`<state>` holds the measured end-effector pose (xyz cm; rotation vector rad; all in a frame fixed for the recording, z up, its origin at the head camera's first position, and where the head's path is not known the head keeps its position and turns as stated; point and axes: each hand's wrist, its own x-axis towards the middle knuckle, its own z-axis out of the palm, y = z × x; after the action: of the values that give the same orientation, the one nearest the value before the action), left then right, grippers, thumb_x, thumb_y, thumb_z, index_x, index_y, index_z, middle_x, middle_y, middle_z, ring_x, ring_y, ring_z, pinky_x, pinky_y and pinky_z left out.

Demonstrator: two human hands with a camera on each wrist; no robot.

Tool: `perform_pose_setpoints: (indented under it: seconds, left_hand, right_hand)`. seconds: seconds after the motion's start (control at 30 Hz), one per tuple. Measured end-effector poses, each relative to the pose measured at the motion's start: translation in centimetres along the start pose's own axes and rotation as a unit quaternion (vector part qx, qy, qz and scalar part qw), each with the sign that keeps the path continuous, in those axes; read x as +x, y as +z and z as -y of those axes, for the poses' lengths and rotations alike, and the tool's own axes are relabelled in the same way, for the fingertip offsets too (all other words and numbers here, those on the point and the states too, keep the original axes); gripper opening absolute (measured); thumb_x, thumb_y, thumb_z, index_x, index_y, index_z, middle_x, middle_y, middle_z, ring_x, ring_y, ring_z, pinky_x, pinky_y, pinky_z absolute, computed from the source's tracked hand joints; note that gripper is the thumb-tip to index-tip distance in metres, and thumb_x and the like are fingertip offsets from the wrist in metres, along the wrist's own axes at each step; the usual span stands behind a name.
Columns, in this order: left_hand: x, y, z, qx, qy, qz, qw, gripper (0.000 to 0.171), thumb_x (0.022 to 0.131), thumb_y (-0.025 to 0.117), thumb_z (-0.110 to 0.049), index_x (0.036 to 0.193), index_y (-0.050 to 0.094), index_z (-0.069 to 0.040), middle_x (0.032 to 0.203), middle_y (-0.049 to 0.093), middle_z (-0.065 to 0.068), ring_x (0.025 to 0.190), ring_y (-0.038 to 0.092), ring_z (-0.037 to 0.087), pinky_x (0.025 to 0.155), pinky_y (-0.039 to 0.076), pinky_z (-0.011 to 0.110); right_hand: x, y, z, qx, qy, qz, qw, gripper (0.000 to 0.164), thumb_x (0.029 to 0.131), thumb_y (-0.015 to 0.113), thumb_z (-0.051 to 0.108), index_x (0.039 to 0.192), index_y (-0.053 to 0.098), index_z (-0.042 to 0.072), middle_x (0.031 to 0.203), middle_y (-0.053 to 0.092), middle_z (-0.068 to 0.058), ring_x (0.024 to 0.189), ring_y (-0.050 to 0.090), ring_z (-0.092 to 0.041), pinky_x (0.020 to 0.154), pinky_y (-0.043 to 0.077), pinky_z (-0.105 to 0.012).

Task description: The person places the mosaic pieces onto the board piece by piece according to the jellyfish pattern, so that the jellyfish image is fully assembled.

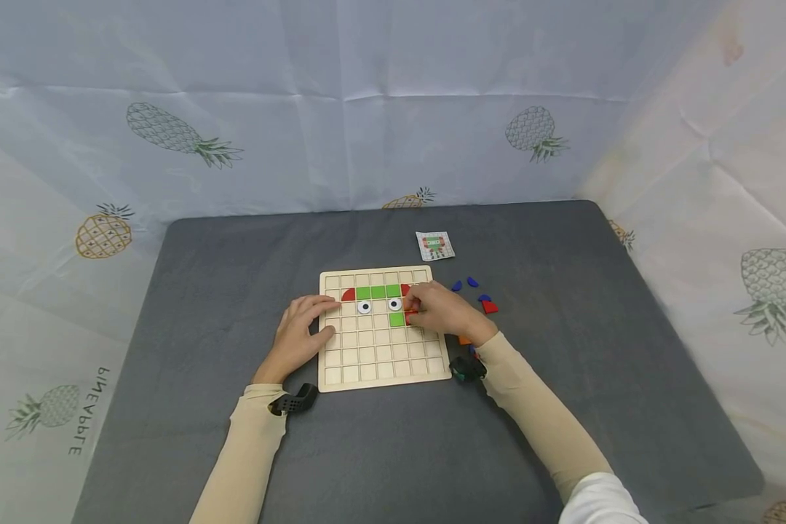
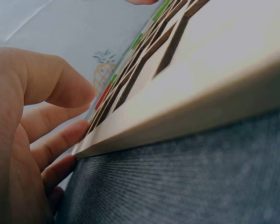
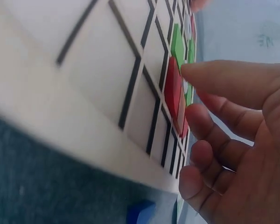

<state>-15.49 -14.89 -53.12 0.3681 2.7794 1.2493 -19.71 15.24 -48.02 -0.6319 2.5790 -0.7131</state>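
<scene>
Lying beside the right hand [image 1: 447, 309]: a red piece [image 3: 171, 91].

Head cam looked forward and down from above, far enough back to frame most of the tabletop [image 1: 380, 451]. Both wrist cams sat low and close at opposite sides of the grid board [image 1: 367, 356], tilted, skimming across it. All three shared the board and green tiles [image 1: 378, 292].

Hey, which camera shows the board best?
The head view: all four corners of the board show, though the left hand and right hand cover bits. The left wrist view shows one stretch at a steep slant; the right wrist view, another slanted stretch with a blurred edge.
</scene>
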Motion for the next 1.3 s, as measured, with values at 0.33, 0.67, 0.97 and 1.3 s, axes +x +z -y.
perform_pose_setpoints:
  seconds: [0.33,0.67,0.97,1.3]
  left_hand:
    - [0.1,0.2,-0.1,0.002,0.008,0.0,1.0,0.043,0.092,0.066,-0.018,0.135,0.066,-0.018,0.144,0.055,0.003,0.141,0.037,0.027,0.114,0.027,0.056]
    - [0.2,0.2,0.0,0.001,0.011,-0.003,0.9999,0.043,0.092,0.065,-0.017,0.135,0.066,-0.017,0.144,0.055,0.004,0.14,0.037,0.027,0.114,0.026,0.056]
    - [0.1,0.2,0.0,0.001,0.007,-0.002,1.0,0.044,0.092,0.066,-0.017,0.135,0.066,-0.017,0.144,0.055,0.004,0.14,0.037,0.027,0.113,0.027,0.056]
    - [0.0,0.1,0.2,0.004,0.007,-0.003,1.0,0.043,0.092,0.065,-0.017,0.135,0.066,-0.016,0.144,0.055,0.005,0.141,0.037,0.028,0.114,0.026,0.056]
  right_hand:
    - [0.3,0.7,0.9,-0.021,0.017,0.007,1.0,0.021,0.09,0.076,0.031,0.101,0.066,0.016,0.088,0.056,0.001,0.091,0.047,-0.017,0.077,0.04,-0.033]
    - [0.1,-0.4,0.2,0.026,-0.002,-0.017,1.0,0.019,0.094,0.073,0.03,0.1,0.066,0.014,0.087,0.059,-0.001,0.083,0.05,-0.017,0.072,0.043,-0.032]
    - [-1.8,-3.9,-1.8,0.071,0.042,-0.069,0.994,0.023,0.099,0.066,0.025,0.115,0.065,0.009,0.093,0.059,-0.006,0.073,0.05,-0.02,0.065,0.043,-0.032]
    - [-4.1,-4.6,-4.1,0.063,0.073,-0.074,0.993,0.026,0.099,0.065,0.024,0.119,0.066,0.008,0.095,0.063,-0.006,0.077,0.052,-0.02,0.067,0.047,-0.031]
